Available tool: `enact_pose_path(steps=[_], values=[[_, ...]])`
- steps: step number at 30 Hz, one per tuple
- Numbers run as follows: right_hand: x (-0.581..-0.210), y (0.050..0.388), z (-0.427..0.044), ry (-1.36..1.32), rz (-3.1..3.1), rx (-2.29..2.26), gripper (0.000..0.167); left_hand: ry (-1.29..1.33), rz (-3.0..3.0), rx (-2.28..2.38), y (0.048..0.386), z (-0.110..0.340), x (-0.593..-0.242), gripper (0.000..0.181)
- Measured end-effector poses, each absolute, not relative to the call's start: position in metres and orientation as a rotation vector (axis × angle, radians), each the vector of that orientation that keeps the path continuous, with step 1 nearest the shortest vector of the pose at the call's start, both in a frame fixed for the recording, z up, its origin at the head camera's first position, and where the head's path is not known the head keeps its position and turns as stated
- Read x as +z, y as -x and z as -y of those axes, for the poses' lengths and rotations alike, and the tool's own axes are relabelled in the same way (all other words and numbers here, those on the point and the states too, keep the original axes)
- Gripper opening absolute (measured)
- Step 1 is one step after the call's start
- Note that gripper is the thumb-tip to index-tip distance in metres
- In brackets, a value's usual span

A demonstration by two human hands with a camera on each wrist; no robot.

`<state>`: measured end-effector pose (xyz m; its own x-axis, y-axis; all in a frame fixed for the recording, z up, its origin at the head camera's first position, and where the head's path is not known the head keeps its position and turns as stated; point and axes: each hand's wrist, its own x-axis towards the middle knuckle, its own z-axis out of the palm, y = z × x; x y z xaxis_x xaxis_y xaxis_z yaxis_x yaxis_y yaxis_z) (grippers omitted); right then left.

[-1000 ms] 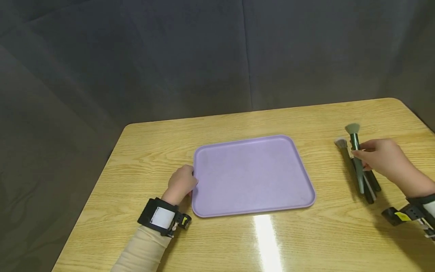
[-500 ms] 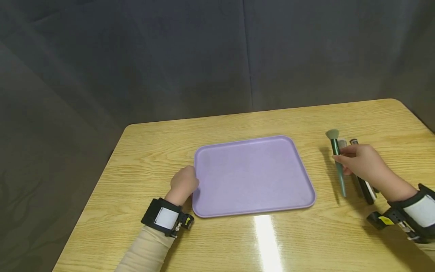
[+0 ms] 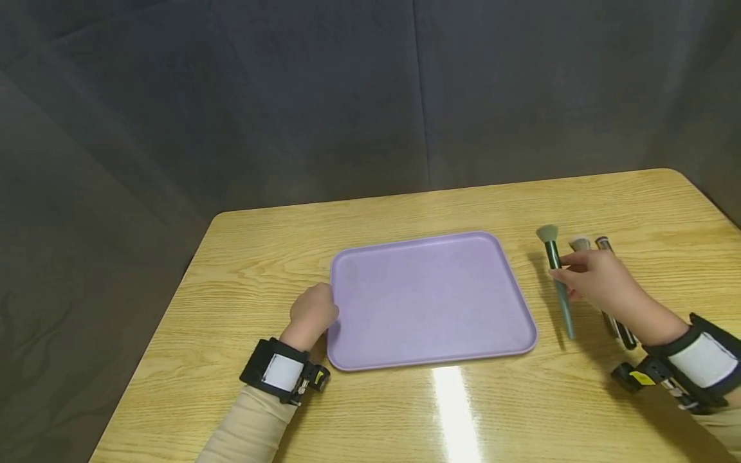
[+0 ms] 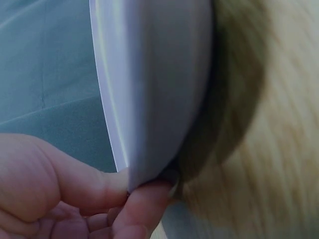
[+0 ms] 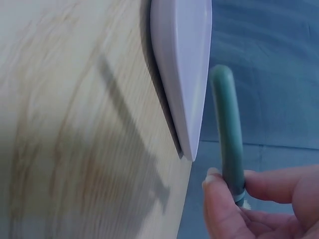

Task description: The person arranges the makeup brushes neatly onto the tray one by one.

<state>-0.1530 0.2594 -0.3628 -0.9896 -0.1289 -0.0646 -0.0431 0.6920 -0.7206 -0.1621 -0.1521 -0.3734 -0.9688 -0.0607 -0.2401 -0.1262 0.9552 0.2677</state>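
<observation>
A flat purple tray [image 3: 431, 299] with a raised rim lies on the wooden table. My left hand [image 3: 313, 312] pinches its left rim between thumb and fingers, as the left wrist view shows up close. To the right of the tray, my right hand [image 3: 593, 280] holds a green makeup brush [image 3: 564, 308] by the middle of its handle, bristles pointing away from me. In the right wrist view the brush handle [image 5: 228, 124] is raised above the table, its shadow falling on the wood. Under and behind the right hand lie other makeup brushes, partly hidden by it.
Among the brushes on the table, one has pale bristles [image 3: 579, 243] and another a dark, short head [image 3: 603, 242]. A dark cloth [image 3: 324, 96] hangs behind the table's far edge. Light glares off the wood [image 3: 457, 411] in front of the tray.
My right hand has lifted the green brush off the other brushes and carried it left, towards the tray. My left hand and the tray have stayed almost still.
</observation>
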Motion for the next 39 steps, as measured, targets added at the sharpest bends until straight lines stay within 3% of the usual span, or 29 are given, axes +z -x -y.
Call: enact_pose_path(steps=[39], values=[[-0.371,0.153,-0.209,0.214,-2.776,-1.146,0.036,0.114,-2.877,0.416,0.163,0.151,-0.373,0.015]])
